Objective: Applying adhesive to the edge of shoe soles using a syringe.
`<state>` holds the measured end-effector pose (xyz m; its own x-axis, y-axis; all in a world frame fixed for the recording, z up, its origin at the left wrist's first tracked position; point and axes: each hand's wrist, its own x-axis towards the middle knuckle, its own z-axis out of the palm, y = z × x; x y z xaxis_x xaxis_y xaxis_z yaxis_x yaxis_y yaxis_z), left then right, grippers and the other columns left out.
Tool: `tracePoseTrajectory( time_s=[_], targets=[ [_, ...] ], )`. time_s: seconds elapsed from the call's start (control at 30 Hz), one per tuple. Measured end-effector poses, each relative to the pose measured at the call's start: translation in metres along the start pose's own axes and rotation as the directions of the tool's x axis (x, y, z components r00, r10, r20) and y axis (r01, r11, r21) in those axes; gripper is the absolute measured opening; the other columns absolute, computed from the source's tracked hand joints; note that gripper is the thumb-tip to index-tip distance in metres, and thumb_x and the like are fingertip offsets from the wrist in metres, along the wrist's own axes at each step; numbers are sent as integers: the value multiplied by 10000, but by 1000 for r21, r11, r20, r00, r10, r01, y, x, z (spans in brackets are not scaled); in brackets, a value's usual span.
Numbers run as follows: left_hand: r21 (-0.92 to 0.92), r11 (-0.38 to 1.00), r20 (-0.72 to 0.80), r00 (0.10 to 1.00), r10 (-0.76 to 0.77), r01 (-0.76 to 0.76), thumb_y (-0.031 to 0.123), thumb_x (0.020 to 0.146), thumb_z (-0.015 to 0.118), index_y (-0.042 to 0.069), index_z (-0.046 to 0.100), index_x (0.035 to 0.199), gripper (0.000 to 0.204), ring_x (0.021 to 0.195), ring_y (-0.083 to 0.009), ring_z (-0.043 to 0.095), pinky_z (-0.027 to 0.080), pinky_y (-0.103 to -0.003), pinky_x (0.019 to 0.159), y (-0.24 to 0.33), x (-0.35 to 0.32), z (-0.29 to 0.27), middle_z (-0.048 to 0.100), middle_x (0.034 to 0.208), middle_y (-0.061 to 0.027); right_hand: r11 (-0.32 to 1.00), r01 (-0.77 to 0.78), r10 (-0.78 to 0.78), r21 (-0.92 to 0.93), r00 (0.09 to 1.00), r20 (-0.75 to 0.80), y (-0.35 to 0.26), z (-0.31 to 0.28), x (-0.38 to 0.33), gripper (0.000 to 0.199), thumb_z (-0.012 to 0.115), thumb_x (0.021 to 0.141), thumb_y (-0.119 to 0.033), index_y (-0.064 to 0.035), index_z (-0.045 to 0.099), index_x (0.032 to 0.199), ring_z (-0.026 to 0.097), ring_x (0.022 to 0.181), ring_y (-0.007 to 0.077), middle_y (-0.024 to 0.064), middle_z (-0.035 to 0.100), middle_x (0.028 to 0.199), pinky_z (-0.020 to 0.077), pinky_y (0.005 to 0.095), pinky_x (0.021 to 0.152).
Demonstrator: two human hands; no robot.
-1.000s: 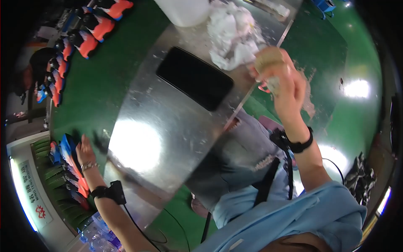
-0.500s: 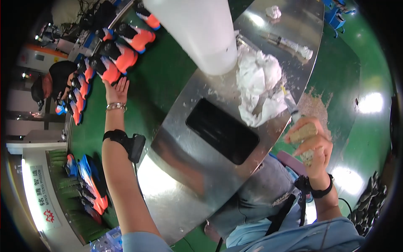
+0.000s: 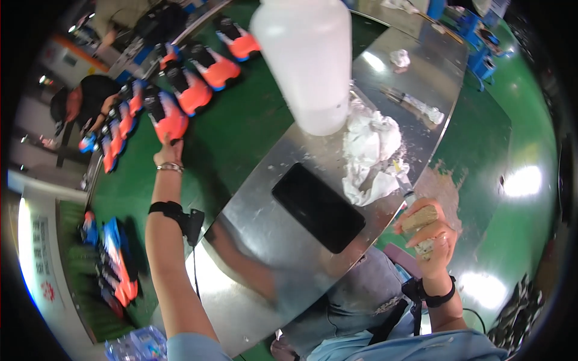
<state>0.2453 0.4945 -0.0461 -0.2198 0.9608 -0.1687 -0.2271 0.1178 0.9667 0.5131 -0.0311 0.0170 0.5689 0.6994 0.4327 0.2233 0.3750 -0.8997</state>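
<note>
My left hand is stretched out to the far left. Its fingers are closed on the near end of an orange, blue and black shoe. On the right, my right hand grips a small clear syringe with a yellow tip. The tip points at crumpled white tissue on the metal table. Beige coverings or pads show around the fingers of that hand; which they are I cannot tell.
A big translucent white bottle stands beside the tissue. A black phone lies on the table, with another syringe and a tissue wad farther back. Several similar shoes stand in rows at left. A person is behind them.
My left hand went from open fingers below the shoe to closed on its end. The view has shifted, so table and shoes sit lower. My right hand keeps its grip on the syringe.
</note>
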Motion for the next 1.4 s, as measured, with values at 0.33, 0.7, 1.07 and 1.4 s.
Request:
tracePoseTrajectory(
  time_s=[0.33, 0.7, 1.07, 1.4],
  targets=[
    [-42, 970, 282, 934, -220, 241, 142, 943, 436, 11, 417, 1264, 346, 674, -101, 360, 450, -237, 708, 91, -344, -236, 550, 1016, -45, 999, 46, -46, 23, 999, -23, -9, -5, -19, 490, 352, 960, -339, 2, 564, 678, 584, 754, 249, 219, 529, 947, 485, 344, 649],
    [234, 965, -165, 983, -85, 123, 64, 858, 577, -74, 556, 1099, 279, 777, -122, 616, 566, -325, 695, 80, -558, -339, 625, 935, -79, 984, -26, -27, -176, 955, -295, 19, 43, -1, 453, 265, 994, -281, 24, 582, 883, 576, 801, 191, 135, 588, 952, 451, 306, 739],
    [19, 451, 499, 399, 769, -892, 306, 647, 812, -60, 545, 1036, 598, 858, -207, 600, 478, -309, 786, 128, -411, -186, 647, 964, -160, 869, -60, -41, 492, 981, 191, -100, 63, -23, 545, 293, 953, -504, -29, 436, 1177, 526, 774, 231, 135, 489, 904, 466, 341, 618],
    [-184, 318, 736, 84, 672, -930, 563, 501, 780, -66, 534, 1029, 857, 807, -211, 599, 474, -299, 720, 148, -408, -119, 650, 904, -183, 546, -347, -176, 762, 842, 510, -150, 92, -17, 292, 441, 936, -407, -119, 456, 890, 518, 402, 251, 127, 509, 785, 495, 303, 400]
  ],
)
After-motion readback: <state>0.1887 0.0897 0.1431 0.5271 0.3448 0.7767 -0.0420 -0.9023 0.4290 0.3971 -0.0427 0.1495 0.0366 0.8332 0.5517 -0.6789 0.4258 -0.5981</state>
